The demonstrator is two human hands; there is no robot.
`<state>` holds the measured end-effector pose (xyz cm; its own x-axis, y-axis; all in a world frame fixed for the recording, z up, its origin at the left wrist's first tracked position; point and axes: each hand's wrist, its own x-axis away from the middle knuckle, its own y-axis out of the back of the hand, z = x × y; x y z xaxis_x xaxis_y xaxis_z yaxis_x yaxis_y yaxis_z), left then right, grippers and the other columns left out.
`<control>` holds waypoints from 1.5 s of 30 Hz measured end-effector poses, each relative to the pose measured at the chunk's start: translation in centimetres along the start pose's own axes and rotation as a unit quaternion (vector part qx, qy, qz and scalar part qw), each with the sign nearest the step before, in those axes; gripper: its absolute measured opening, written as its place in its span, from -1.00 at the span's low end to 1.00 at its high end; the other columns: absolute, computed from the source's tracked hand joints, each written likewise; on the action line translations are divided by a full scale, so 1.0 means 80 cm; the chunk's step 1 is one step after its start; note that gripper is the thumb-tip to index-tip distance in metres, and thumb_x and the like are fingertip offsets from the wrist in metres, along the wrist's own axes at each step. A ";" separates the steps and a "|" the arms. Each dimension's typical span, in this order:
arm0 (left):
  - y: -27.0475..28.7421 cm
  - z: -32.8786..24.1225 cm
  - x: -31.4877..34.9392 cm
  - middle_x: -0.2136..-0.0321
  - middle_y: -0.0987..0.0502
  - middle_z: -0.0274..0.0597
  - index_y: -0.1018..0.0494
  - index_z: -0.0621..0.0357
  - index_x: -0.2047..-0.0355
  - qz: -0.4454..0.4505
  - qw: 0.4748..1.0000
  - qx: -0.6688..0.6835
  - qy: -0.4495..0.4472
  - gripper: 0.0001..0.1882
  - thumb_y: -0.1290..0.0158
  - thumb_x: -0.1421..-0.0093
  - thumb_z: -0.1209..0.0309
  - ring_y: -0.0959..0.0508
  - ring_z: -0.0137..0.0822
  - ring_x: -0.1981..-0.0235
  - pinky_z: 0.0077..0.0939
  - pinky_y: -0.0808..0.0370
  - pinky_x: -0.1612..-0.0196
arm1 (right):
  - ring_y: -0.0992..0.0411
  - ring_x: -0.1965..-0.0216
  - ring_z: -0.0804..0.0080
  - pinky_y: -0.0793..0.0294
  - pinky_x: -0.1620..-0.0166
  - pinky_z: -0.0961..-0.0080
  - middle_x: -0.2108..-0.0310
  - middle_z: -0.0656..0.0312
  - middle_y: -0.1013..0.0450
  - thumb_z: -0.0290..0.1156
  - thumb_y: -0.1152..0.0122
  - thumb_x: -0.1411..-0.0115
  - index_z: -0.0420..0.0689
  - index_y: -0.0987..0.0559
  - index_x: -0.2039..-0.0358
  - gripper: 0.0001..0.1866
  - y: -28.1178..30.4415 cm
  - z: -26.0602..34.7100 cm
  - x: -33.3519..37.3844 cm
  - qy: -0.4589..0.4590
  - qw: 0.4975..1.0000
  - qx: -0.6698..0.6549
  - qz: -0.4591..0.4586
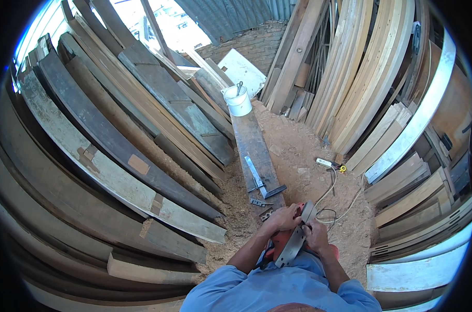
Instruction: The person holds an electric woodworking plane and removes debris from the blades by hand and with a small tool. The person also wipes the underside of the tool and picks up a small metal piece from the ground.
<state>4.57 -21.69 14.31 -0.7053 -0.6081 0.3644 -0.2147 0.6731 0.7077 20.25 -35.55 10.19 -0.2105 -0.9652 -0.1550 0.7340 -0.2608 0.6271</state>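
Note:
Close to my body I hold a red electric planer (293,248), tilted so that its flat grey metal sole shows. My left hand (287,218) is closed on its far left end. My right hand (316,235) grips its right side, and the fingers of both hands are partly hidden. Beyond my left hand, a narrow dark wooden bench (256,141) runs away from me. On it lie a metal square (254,172), a small slotted metal piece (257,202) and a dark piece with holes (267,213).
A white bucket (239,105) with a tool's handles showing stands at the bench's far end. On the sawdust-covered floor (303,151) lie a white socket strip (324,163), a yellow plug (343,169) and a looping cable (345,212). Planks (134,151) lean along both sides.

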 end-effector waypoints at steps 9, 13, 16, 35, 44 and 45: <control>-0.002 0.004 0.001 -0.05 -0.54 0.29 -0.25 0.22 -0.28 0.003 1.000 0.006 0.005 -0.30 -0.02 -0.28 0.00 -0.52 0.23 -0.12 0.00 -0.43 -0.17 | -0.54 0.28 -0.11 -0.48 0.17 0.02 0.40 -0.02 -0.55 -0.38 -0.29 -0.20 -0.20 -0.57 0.32 -0.84 0.004 0.007 -0.002 -0.021 0.998 0.052 0.031; -0.001 0.001 0.001 -0.03 -0.56 0.28 -0.26 0.22 -0.27 -0.002 1.000 0.004 0.000 -0.30 -0.02 -0.27 0.00 -0.53 0.24 -0.11 0.00 -0.43 -0.17 | -0.53 0.28 -0.13 -0.47 0.17 0.00 0.38 -0.03 -0.55 -0.38 -0.28 -0.20 -0.20 -0.56 0.33 -0.84 0.000 0.004 -0.001 0.086 0.996 0.004 -0.030; 0.001 0.003 0.006 0.01 -0.57 0.29 -0.28 0.24 -0.20 -0.010 1.000 0.009 0.001 -0.34 -0.02 -0.27 0.01 -0.54 0.25 -0.09 0.02 -0.44 -0.15 | -0.54 0.26 -0.12 -0.49 0.15 0.04 0.33 -0.03 -0.55 -0.42 -0.27 -0.18 -0.20 -0.57 0.30 -0.86 0.014 0.022 -0.001 -0.065 0.995 0.054 0.052; -0.006 0.008 0.004 0.05 -0.57 0.32 -0.33 0.27 -0.11 -0.035 0.999 0.026 -0.017 -0.40 -0.02 -0.26 0.02 -0.56 0.26 -0.04 0.05 -0.47 -0.10 | -0.52 0.27 -0.07 -0.48 0.15 0.05 0.37 0.00 -0.52 -0.43 -0.24 -0.21 -0.17 -0.56 0.28 -0.89 0.006 0.014 -0.001 -0.012 0.999 0.041 0.027; -0.002 0.007 0.003 0.00 -0.56 0.29 -0.27 0.20 -0.25 -0.011 1.000 0.022 0.004 -0.33 -0.04 -0.25 0.04 -0.54 0.25 -0.08 0.02 -0.44 -0.14 | -0.52 0.30 -0.11 -0.48 0.19 0.03 0.38 -0.02 -0.53 -0.43 -0.25 -0.20 -0.20 -0.56 0.31 -0.88 0.009 0.020 -0.003 -0.031 0.998 0.038 0.034; -0.002 0.006 0.002 -0.01 -0.56 0.29 -0.27 0.20 -0.25 -0.010 1.000 0.023 0.003 -0.32 -0.04 -0.25 0.04 -0.54 0.25 -0.08 0.03 -0.44 -0.14 | -0.52 0.32 -0.12 -0.48 0.20 0.03 0.41 -0.04 -0.52 -0.44 -0.26 -0.19 -0.21 -0.56 0.34 -0.89 0.002 0.015 -0.003 -0.004 0.999 0.045 0.009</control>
<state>4.18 -21.69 13.93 -0.6962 -0.6247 0.3537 -0.2596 0.6785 0.6872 19.63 -35.34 11.26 -0.2026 -0.9695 -0.1379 0.6769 -0.2404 0.6957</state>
